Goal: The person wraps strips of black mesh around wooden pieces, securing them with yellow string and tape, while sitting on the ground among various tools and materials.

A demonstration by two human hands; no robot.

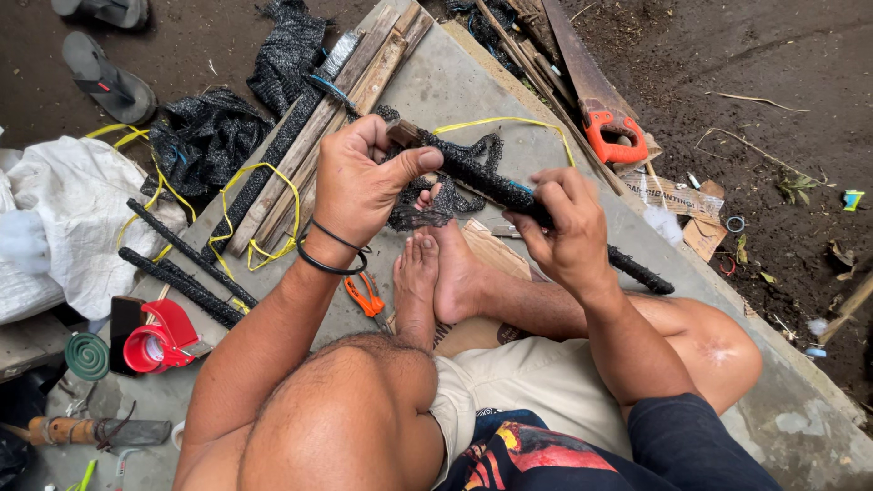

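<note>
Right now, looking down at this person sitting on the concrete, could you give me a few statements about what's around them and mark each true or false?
1. Both hands grip one stick wrapped in black mesh. True: the left hand holds its upper end, the right hand its middle.
2. The handsaw has a blue handle. False: the handle is orange-red.
3. A red tape dispenser lies to the person's left. True.
4. The orange-handled cutters are in the right hand. False: they lie on the concrete slab beside the feet.
5. The person wears shoes. False: the feet are bare.
</note>
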